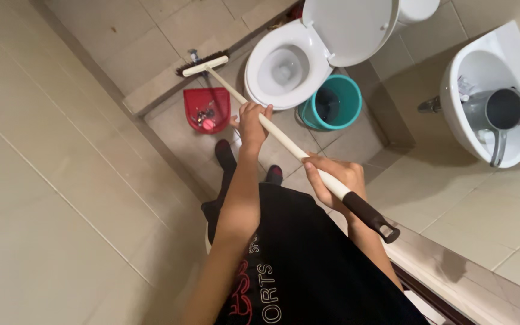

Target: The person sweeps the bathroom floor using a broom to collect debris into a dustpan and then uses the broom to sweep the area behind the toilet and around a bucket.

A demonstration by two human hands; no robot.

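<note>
Both hands grip the broom (pixel 284 135), left hand (pixel 252 123) mid-shaft, right hand (pixel 335 177) near the dark grip, bristles upper centre beside the red dustpan (pixel 207 109) (likely light, stiff, best held with 2 spaced grips).

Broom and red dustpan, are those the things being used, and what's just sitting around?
In use:
- broom, held in left hand and right hand
- red dustpan, beside the brush head, with bits inside

Just sitting around:
- toilet, lid up
- teal bucket
- sink
- grey pot in the sink
</note>
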